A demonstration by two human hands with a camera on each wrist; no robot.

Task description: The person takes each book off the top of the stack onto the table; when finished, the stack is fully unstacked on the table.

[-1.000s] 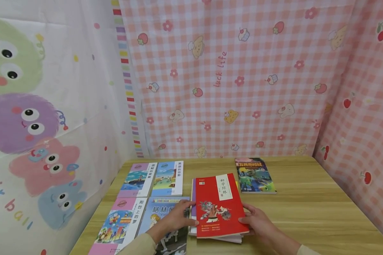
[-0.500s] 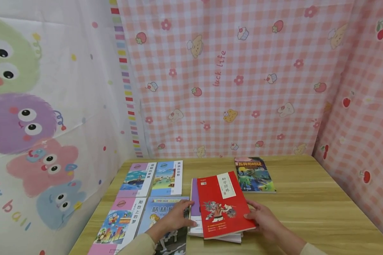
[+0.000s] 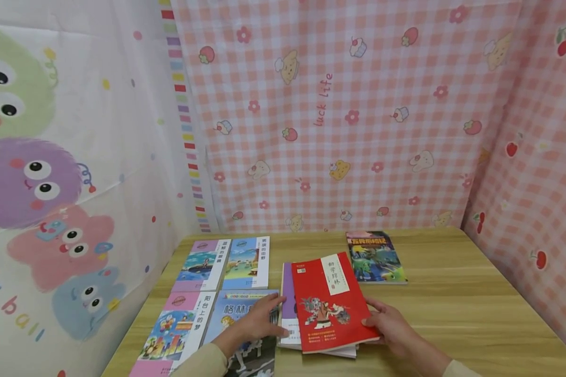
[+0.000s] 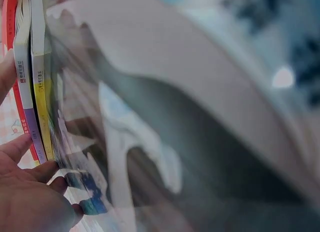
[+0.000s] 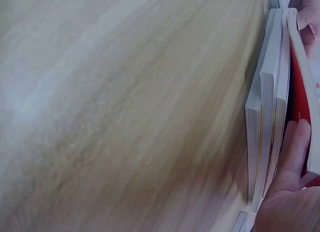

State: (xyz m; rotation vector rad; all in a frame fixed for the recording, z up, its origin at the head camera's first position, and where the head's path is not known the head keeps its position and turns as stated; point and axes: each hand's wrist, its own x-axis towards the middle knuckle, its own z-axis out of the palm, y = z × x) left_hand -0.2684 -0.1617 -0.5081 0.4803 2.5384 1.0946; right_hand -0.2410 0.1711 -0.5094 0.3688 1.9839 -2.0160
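Note:
A red book (image 3: 332,309) lies tilted and shifted right on a stack, its right side raised. My right hand (image 3: 396,327) pinches its lower right edge, thumb on the cover and fingers underneath; in the right wrist view those fingers (image 5: 295,147) reach into the gap below it. Under the red book a purple-and-white book (image 3: 289,303) shows at the left, with more books below, one having a yellow-and-white spine (image 4: 42,87). My left hand (image 3: 259,322) rests against the stack's left side, fingertips touching the spines. It also hides part of a blue book (image 3: 231,303).
Left of the stack lie two pink-edged books (image 3: 200,264) (image 3: 174,327) and a blue-and-white book (image 3: 247,262). A dinosaur book (image 3: 377,259) lies behind to the right on the wooden table (image 3: 467,303). Patterned cloths (image 3: 339,104) hang around.
The red book has turned and slid right with my right hand, baring more of the purple-and-white book. My left hand has come off the red book and stays beside the stack.

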